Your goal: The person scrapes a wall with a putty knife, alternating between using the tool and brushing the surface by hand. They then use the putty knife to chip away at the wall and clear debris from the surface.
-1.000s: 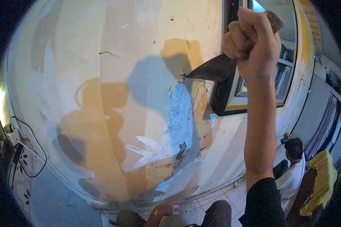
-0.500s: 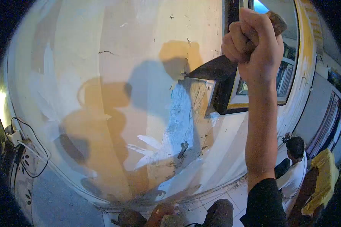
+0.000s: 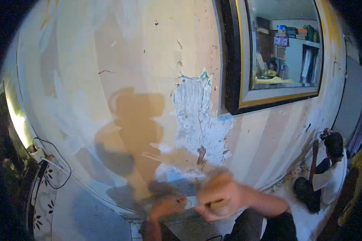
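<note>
1. On my feed the right hand is motion-blurred, its fingers curled round a tan handle whose blunt end faces the camera. I can't make out the working end; a pale smear up and left of the fist may be part of it.
2. The left hand sits low, just left of the right one. I can't tell how far its fingers are bent or whether they hold anything.
3. My first worry is that gap: with the hands this near each other, a slip of the handle or a hurried swing could catch the left fingers or the dark-clad knee below.
4. Behind the fist, the pale bare patch runs up the wall. Its ragged top edge and a dark gouge look brittle to me; a blade snagging there could jerk the wrist or tear away sound coating. Loose flakes could reach the eyes.
5. Just right of the patch's upper end, the framed mirror limits sideways room; an overrun might scar its black edge or crack the glass.
6. Farther out, a person in white crouches by the wall at right, well apart. At far left, a looped cable and white plug block could snag a foot.
</note>
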Demonstrator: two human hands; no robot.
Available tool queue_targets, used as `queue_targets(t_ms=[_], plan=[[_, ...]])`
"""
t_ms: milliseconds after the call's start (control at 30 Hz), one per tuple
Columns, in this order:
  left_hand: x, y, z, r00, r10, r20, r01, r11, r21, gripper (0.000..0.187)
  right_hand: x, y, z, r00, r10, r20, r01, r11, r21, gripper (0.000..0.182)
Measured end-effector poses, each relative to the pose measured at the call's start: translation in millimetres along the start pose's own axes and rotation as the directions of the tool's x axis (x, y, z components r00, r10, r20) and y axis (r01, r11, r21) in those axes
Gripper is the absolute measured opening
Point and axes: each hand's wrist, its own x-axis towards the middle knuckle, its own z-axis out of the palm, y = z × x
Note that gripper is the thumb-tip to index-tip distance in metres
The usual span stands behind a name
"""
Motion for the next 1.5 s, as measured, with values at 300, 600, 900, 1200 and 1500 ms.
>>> queue_targets(t_ms=[300, 600, 900, 1200, 1500], plan=[[18, 321, -51, 0.232, 0.954, 0.189, -0.095, -0.171, 0.981, 0.037, -290, 186, 226, 0.825, 0.541, 0.163, -0.554, 0.831, 0.044, 0.046], [77, 384, -45, 0.269, 0.909, 0.319, 0.214, -0.379, 0.9, 0.048, -242, 159, 179, 0.716, 0.618, 0.326, -0.641, 0.766, -0.047, 0.033], [86, 379, -53, 0.146, 0.932, 0.333, 0.187, -0.356, 0.915, 0.042, -241, 135, 149, 0.692, 0.684, 0.231, -0.71, 0.703, 0.048, 0.036], [80, 384, -55, 0.189, 0.94, 0.285, -0.072, -0.276, 0.958, 0.045, -204, 196, 168, 0.62, 0.715, 0.323, -0.76, 0.649, 0.023, 0.057], [64, 389, -64, 0.362, 0.901, 0.238, -0.477, -0.041, 0.878, 0.052, -220, 124, 122, 0.465, 0.858, 0.217, -0.825, 0.332, 0.457, 0.03]])
